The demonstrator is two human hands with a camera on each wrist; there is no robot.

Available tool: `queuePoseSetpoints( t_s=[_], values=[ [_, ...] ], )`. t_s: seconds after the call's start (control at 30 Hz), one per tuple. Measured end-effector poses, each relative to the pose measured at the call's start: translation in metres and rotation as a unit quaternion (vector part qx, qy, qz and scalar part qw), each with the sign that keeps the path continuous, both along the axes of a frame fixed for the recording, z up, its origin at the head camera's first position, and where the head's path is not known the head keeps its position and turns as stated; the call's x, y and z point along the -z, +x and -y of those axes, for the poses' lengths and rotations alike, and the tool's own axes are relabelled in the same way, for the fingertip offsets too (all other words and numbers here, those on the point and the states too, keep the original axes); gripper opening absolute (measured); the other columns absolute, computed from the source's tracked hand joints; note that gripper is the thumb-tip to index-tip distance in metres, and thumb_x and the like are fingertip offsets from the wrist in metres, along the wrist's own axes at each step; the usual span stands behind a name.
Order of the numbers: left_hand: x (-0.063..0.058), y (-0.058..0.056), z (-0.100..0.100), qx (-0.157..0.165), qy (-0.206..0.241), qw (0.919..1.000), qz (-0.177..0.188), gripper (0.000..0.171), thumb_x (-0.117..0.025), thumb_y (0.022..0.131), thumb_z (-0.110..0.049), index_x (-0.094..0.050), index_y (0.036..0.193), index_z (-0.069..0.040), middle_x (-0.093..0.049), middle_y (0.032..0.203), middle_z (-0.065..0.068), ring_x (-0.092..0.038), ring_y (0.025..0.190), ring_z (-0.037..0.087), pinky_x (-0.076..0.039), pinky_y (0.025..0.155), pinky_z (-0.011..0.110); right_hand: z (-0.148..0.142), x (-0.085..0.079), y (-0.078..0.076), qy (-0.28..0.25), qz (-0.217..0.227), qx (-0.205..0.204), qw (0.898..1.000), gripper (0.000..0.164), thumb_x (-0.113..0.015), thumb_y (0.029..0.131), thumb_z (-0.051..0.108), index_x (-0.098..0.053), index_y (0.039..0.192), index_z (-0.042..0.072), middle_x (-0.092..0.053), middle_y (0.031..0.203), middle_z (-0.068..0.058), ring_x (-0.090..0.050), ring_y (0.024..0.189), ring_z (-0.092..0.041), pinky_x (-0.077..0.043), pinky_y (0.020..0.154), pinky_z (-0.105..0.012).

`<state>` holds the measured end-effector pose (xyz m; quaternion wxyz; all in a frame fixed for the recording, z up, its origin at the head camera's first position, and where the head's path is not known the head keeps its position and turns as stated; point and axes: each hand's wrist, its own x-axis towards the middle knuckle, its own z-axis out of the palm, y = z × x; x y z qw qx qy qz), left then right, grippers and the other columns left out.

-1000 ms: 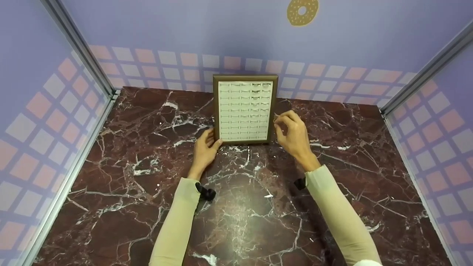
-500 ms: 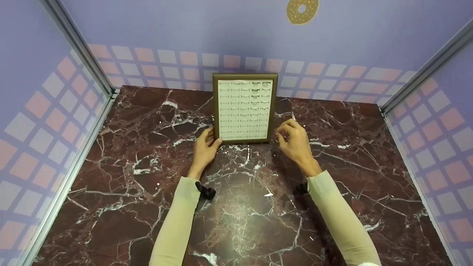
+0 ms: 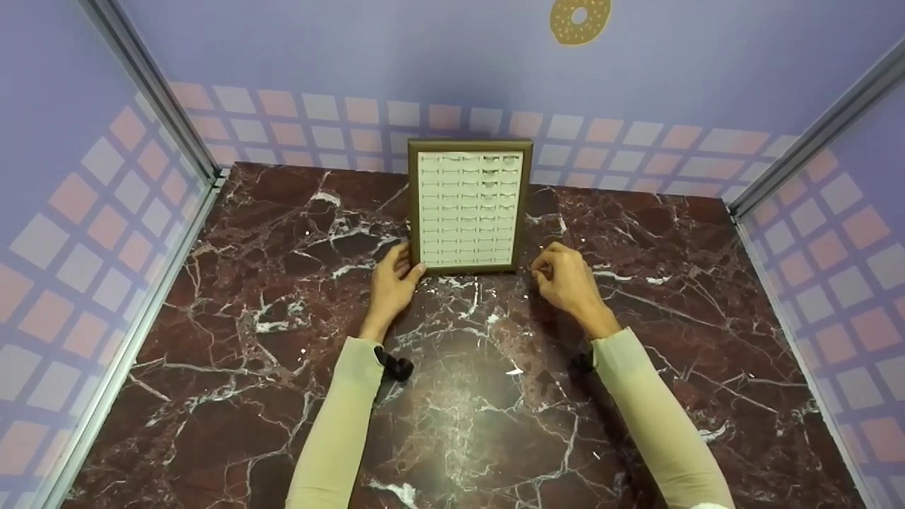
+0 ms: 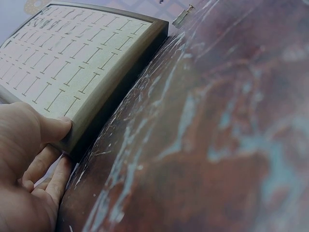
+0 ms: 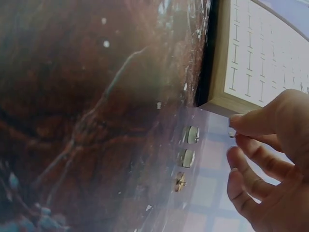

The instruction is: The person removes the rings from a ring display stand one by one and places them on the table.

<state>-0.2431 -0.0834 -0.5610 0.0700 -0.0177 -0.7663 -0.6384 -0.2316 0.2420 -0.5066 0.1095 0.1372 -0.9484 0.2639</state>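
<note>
An upright ring display board with a brown frame and a white slotted face stands on the marble table. Small silvery rings sit in some slots at its upper right; other slots show as bare lines. My left hand grips the lower left corner, thumb on the front and fingers at the side and behind. Just right of the board's lower right corner, my right hand pinches a small silvery ring between thumb and forefinger, its other fingers loosely bent. The ring is mostly hidden by the fingertips.
Beside the board, the right wrist view shows two pale silvery rings and a gold-coloured ring on the table. A purple wall with pink and white squares stands close behind; side walls flank the dark red marble table.
My right hand has drawn back toward me and slightly right, from the board's right edge to beside its lower corner. My left hand and the board have stayed in place.
</note>
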Motion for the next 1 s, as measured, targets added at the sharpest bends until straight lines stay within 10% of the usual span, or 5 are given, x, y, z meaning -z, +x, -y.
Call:
queuePoseSetpoints(
  t_s=[1.0],
  values=[
    [0.001, -0.001, 0.0, 0.001, 0.003, 1.0, -0.003, 0.054, -0.073, 0.098, 0.001, -0.056, 0.149, 0.005, -0.062, 0.144, 0.029, -0.061, 0.137, 0.042, -0.052, 0.12, 0.044, -0.005, 0.015, -0.003, 0.044, 0.075, -0.013, 0.996, 0.009, -0.073, 0.085, -0.002, -0.08, 0.089, 0.002, -0.07, 0.094, -0.012, -0.069, 0.083, -0.032, -0.062, 0.073, -0.049]
  ],
)
